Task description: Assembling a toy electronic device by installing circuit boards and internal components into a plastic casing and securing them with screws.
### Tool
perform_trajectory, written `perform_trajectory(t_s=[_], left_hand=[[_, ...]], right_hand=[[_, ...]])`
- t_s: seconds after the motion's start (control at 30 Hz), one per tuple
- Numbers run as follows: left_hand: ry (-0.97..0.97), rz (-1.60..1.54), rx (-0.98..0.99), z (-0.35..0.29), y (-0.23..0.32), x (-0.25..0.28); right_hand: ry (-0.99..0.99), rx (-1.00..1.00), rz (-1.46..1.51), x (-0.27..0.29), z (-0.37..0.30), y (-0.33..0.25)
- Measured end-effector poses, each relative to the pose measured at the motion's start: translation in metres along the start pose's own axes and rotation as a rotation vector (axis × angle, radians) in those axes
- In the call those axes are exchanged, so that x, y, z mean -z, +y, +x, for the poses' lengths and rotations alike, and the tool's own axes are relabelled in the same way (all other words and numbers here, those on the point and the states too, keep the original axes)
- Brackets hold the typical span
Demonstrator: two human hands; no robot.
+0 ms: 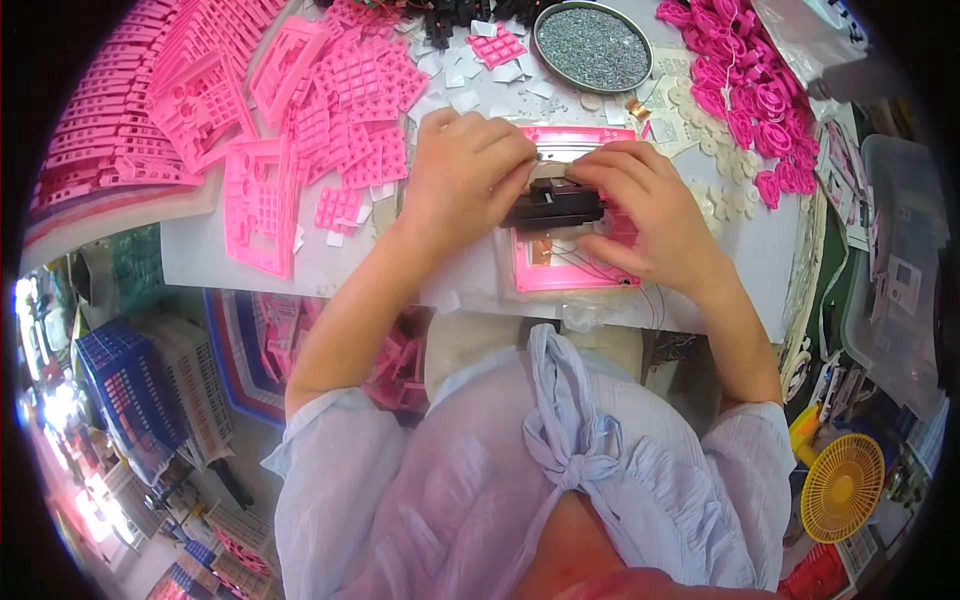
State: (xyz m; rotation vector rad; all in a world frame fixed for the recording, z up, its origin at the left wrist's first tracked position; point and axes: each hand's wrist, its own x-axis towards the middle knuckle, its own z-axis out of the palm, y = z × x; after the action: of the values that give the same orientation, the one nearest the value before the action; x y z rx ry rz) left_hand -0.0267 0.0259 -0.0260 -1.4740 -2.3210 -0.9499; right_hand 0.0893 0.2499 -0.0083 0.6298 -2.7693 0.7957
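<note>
On the white worktable, a black plastic block is being held over a pink casing by the loosely curled right hand; alongside, the left hand is being held pinched, its contents unclear.

Both forearms reach over the near edge of the surface. The left hand arches, fingers curled toward the thumb; the right hand faces it, thumb spread from its bent fingers.
</note>
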Motion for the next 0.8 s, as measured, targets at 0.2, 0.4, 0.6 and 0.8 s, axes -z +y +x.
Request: perform_trajectory(t_s=[0.2, 0.4, 0.6, 0.8], left_hand=[[-0.221, -0.295, -0.032, -0.001, -0.016, 0.007], [-0.353, -0.305, -0.156, 0.014, -0.025, 0.013], [-0.416, -0.141, -0.241, 0.016, -0.017, 0.020], [-0.331, -0.205, -0.004, -0.006, -0.003, 0.022]], right_hand=[[-0.008, 0.013, 0.134, -0.010, 0.001, 0.004], [-0.064, -0.045, 0.125, -0.003, 0.006, -0.003], [-0.146, -0.002, 0.083, -0.001, 0.012, -0.004], [-0.274, -0.022, -0.012, 0.005, 0.024, -0.019]])
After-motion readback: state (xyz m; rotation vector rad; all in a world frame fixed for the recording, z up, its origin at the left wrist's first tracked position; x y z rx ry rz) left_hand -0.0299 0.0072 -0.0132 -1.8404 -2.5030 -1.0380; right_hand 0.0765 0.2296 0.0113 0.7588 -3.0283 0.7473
